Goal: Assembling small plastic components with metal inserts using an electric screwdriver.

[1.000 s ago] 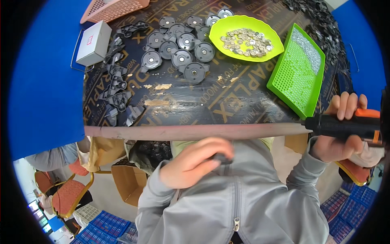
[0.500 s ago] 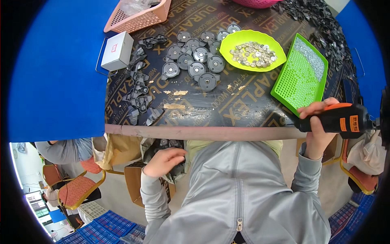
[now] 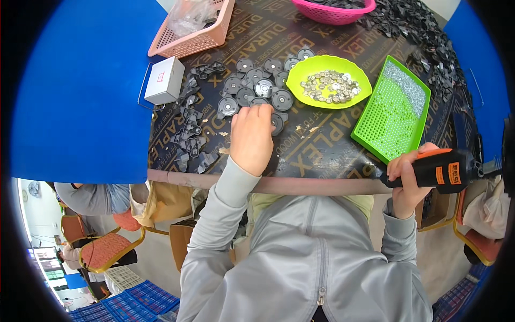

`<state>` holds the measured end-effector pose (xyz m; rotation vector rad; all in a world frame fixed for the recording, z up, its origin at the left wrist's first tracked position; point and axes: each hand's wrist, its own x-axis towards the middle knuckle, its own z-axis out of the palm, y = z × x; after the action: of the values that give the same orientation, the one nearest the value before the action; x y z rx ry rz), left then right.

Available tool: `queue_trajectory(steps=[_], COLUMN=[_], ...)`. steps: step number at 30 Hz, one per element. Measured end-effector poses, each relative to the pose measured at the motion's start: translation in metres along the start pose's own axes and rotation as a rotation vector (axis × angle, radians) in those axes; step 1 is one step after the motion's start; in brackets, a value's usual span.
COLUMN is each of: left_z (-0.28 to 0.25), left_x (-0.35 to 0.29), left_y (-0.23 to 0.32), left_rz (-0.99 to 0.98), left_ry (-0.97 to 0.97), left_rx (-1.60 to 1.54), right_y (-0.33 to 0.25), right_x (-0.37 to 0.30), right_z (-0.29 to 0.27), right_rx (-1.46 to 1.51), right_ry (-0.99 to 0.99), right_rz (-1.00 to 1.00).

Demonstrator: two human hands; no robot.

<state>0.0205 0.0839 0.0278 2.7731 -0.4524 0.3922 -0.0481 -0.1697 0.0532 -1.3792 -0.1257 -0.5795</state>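
Single head-worn fisheye view, looking steeply down over the person's own chest onto the near edge of the dark table (image 3: 322, 145). Close range: torso fills the lower half, forearms enter from below. Far table edge bends at the top rim; black corners ring the frame. No second view.

A small white carton (image 3: 164, 80) with a red label lies at the table's left edge.

Pink bowl (image 3: 332, 11) cut by top edge; disc (image 3: 277, 123) half under left hand (image 3: 251, 138).
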Motion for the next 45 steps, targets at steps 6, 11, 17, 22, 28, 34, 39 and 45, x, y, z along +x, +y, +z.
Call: queue_trajectory(steps=[6, 11, 17, 22, 28, 34, 39, 45], left_z=[-0.004, 0.001, 0.013, 0.028, 0.039, 0.038, 0.040, 0.041], left_x=[0.000, -0.011, -0.021, -0.011, -0.009, -0.009, -0.011, -0.012], left_y=[0.007, 0.016, 0.051, 0.070, 0.076, 0.075, 0.077, 0.077], left_rz=[-0.018, -0.094, -0.504, -0.688, -0.668, -0.653, -0.638, -0.651], left_ry=[-0.069, 0.016, -0.339, -0.484, -0.553, -0.616, -0.585, -0.560], left_rx=[-0.010, -0.332, -1.663, -1.889, -1.960, -1.929, -1.913, -1.961], right_y=[0.000, 0.003, -0.018, -0.018, 0.019, 0.026, 0.027, 0.028], right_x=[0.002, 0.002, 0.016, 0.044, 0.057, 0.058, 0.058, 0.057], right_z=[-0.002, -0.010, -0.023, -0.016, -0.012, -0.012, -0.011, -0.009], right_rx=[0.004, 0.102, 0.249, 0.231, 0.173, 0.063, 0.046, 0.037], right_ry=[-0.033, -0.069, -0.060, 0.054, 0.011, -0.027, -0.029, -0.020], right_rz=[0.001, -0.012, -0.067, -0.257, -0.242, -0.184, -0.196, -0.188])
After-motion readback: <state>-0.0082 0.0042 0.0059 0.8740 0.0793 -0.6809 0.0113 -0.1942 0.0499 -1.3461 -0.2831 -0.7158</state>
